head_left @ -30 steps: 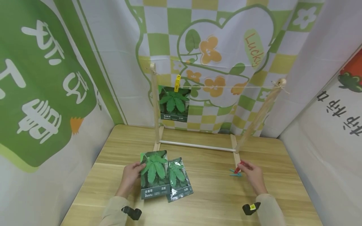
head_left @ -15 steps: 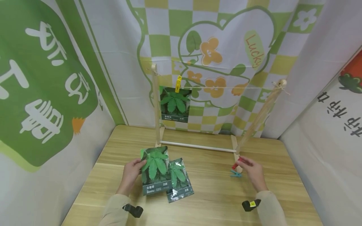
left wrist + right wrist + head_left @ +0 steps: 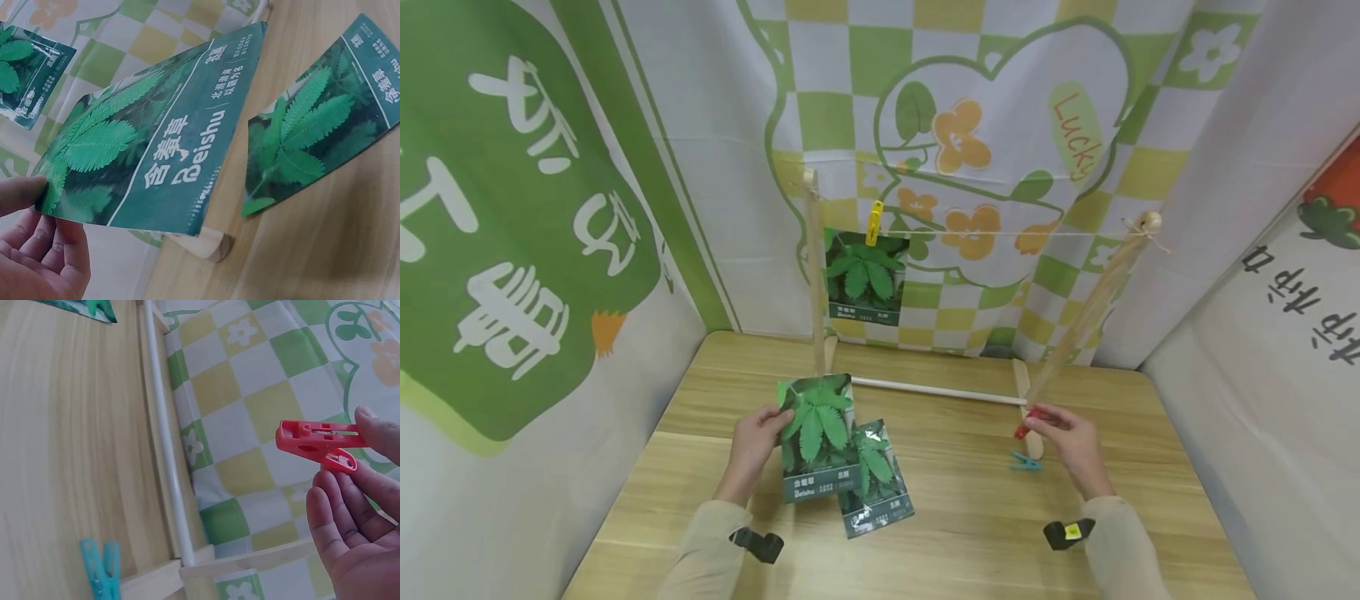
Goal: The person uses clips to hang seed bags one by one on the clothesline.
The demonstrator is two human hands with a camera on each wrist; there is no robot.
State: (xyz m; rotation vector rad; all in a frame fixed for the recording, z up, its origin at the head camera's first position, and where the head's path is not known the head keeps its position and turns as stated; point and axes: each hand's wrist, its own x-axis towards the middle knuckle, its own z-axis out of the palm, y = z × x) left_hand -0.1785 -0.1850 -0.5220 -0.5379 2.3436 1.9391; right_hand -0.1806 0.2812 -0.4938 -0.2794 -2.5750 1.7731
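Observation:
My left hand [image 3: 756, 446] pinches a green seed packet [image 3: 818, 433] by its left edge, thumb on the printed front; the packet is raised off the table. A second seed packet [image 3: 877, 483] lies on the table, partly covered by the held one in the head view. In my right hand [image 3: 1070, 442] a red clothespin [image 3: 319, 440] is pinched by its handle ends between thumb and fingers. Just below it, a blue clothespin [image 3: 1026, 462] lies near the rack's right foot. A third packet [image 3: 865, 279] hangs from the string [image 3: 1000, 232] under a yellow clothespin [image 3: 874, 223].
The rack has two wooden posts, a left post [image 3: 815, 283] and a right post [image 3: 1093, 304], joined low down by a white rod [image 3: 936, 389]. Behind it hangs a checkered curtain [image 3: 820, 121]. Everything stands on a wooden table [image 3: 970, 517].
My left hand has lifted its seed packet up and slightly right. My right hand has raised the red clothespin away from the blue one, which stays on the table.

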